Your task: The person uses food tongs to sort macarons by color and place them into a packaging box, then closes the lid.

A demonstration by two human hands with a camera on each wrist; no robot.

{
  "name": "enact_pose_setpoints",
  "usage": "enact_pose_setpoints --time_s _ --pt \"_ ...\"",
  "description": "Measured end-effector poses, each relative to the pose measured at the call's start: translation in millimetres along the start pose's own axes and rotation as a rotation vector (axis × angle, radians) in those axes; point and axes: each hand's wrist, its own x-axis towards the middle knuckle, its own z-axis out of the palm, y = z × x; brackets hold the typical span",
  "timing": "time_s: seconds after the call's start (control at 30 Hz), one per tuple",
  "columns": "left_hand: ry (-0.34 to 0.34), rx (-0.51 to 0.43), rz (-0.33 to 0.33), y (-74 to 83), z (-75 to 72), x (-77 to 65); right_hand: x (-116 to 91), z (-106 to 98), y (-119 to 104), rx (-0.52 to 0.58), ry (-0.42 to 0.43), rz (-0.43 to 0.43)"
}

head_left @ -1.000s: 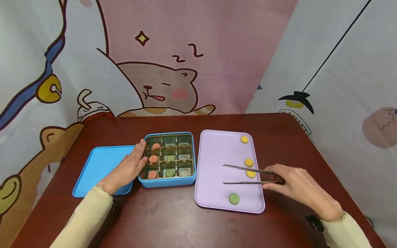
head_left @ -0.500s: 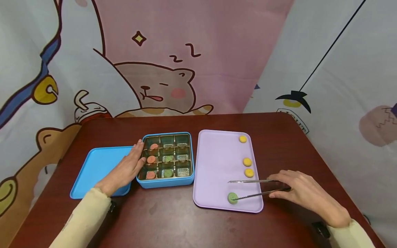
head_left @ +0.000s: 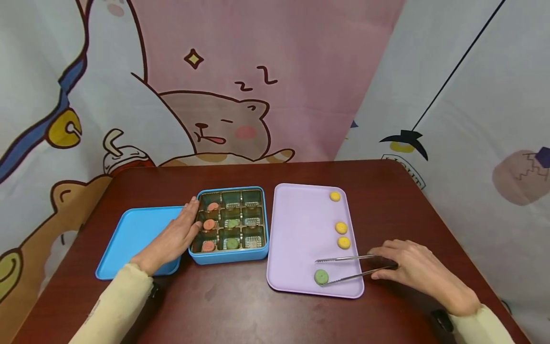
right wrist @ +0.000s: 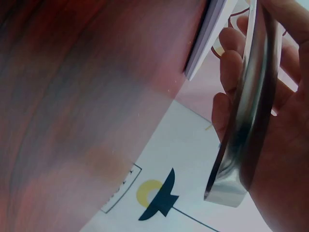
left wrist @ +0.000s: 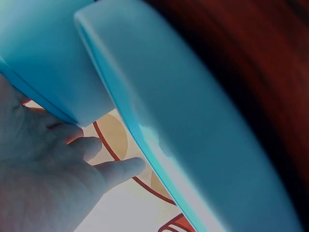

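My right hand [head_left: 414,272] grips metal tongs [right wrist: 248,111] near their bend. The tongs' arms are spread over the lilac tray [head_left: 296,229], one tip on each side of a green round piece [head_left: 321,276]. Straight fingers of my left hand [head_left: 172,239] rest along the left wall of a blue box [head_left: 232,257], also seen beside that hand in the left wrist view. Inside the box is a gold divided insert; its left column holds orange round pieces [head_left: 209,224], and its middle column has green round pieces [head_left: 232,243] in two compartments.
Several yellow round pieces [head_left: 343,242] lie along the tray's right side. A blue lid [head_left: 137,234] lies left of the box, partly under my left forearm. All stand on a dark red-brown table [head_left: 240,306], with a printed cloth [head_left: 318,95] behind.
The tongs have moved from beside the yellow pieces toward the tray's front, and their tips now straddle the green piece. My left hand has stayed at the box.
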Motion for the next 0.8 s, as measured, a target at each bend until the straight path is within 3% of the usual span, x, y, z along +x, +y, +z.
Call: enact_pose_setpoints --time_s 0.33,0.6,0.8 --pt "0.013 0.013 -0.012 -1.3 1.0 -1.2 16 7 -1 -0.037 -0.010 0.082" --pt "0.013 0.016 -0.020 0.1 0.1 -0.7 12 6 -1 -0.008 -0.023 0.153" --pt "-0.004 0.009 -0.027 1.8 -1.8 -1.0 8 9 -2 0.013 -0.032 0.159"
